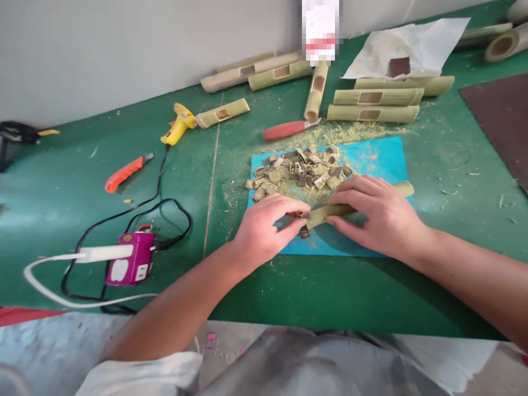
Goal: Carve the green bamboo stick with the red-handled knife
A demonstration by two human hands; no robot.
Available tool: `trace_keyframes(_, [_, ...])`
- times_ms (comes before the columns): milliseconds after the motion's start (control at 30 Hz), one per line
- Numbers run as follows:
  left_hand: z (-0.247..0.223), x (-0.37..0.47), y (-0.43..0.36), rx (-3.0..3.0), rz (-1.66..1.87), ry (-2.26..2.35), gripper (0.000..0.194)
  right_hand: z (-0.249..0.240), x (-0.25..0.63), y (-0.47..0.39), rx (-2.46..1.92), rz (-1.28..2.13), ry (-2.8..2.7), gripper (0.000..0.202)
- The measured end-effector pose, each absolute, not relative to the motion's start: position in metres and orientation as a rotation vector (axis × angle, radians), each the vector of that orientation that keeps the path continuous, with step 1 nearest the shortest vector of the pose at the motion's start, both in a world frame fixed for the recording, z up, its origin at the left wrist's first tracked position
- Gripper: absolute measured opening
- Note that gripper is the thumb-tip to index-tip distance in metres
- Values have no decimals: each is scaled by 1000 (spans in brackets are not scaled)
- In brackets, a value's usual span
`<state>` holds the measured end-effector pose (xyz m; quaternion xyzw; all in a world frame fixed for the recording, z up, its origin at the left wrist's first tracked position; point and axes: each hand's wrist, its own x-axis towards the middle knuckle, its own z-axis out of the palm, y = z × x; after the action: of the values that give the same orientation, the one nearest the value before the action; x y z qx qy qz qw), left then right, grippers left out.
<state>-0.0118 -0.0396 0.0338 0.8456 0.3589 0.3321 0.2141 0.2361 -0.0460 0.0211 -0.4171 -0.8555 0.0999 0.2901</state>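
Over a blue sheet (381,165), my right hand (379,217) is wrapped round a bamboo tube (322,216), whose far end sticks out past the knuckles. My left hand (268,225) pinches a small dark piece (306,215) between thumb and fingertips, right at the tube's left end. Another dark brown bit (304,232) shows just below that end. Behind both hands lies a heap of small brown and tan chips (307,170) mixed with shavings.
A red-handled knife (284,130) lies behind the sheet, near cut bamboo tubes (373,114). At left are a yellow glue gun (179,124), an orange cutter (126,173) and a purple power adapter (131,258) with cords. A dark brown sheet (501,121) lies at right.
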Motion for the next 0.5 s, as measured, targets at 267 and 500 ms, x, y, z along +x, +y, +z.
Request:
trace_keyframes(267, [34,-8,-37,2081,871,967,12,18,237,-44,-1130,370,-2272,20])
trace_keyframes(500, [31,-9,-36,2071,869,990,7,18,237,-44,-1136,390,-2282,21])
